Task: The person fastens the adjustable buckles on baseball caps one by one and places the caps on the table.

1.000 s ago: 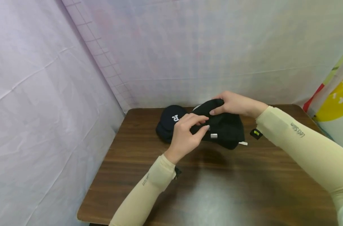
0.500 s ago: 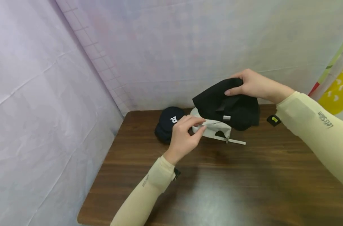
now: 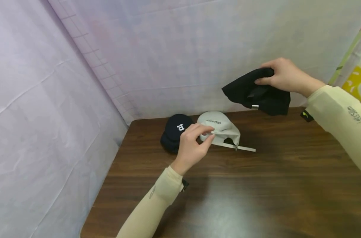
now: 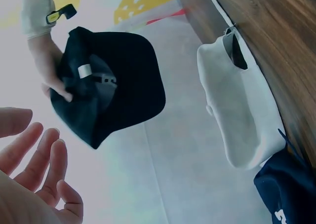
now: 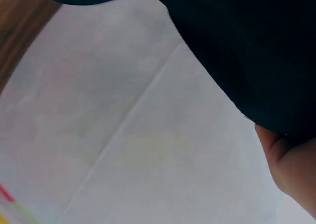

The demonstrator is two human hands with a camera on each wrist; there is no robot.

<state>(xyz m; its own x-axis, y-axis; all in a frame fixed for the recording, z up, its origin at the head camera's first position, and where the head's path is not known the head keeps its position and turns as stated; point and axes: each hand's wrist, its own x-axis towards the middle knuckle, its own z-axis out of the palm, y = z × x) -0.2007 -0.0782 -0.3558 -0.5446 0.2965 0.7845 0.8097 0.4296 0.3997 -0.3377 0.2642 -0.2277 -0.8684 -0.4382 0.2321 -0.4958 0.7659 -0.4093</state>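
Black cap (image 3: 242, 86), pinched by right hand (image 3: 283, 75), has been lifted rightward from now-exposed white cap (image 3: 223, 127); left hand (image 3: 193, 144), loosely spread, seemingly empty.

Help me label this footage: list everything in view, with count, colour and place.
Black cap: 1, black, raised in the right hand
White cap: 1, white, on the table, its strap pointing right in the head view
Navy cap: 1, navy with a white R, left of the white cap
Table: 1, dark brown
Cloth backdrop: count unclear, whitish, behind and left of the table
Patterned panel: 1, yellow, green and red, right edge
Wrist devices: 2, dark, one per wrist
Sleeves: 2, pale yellow, on the forearms
Left hand: 1, bare, holding nothing
Right hand: 1, bare, gripping the black cap
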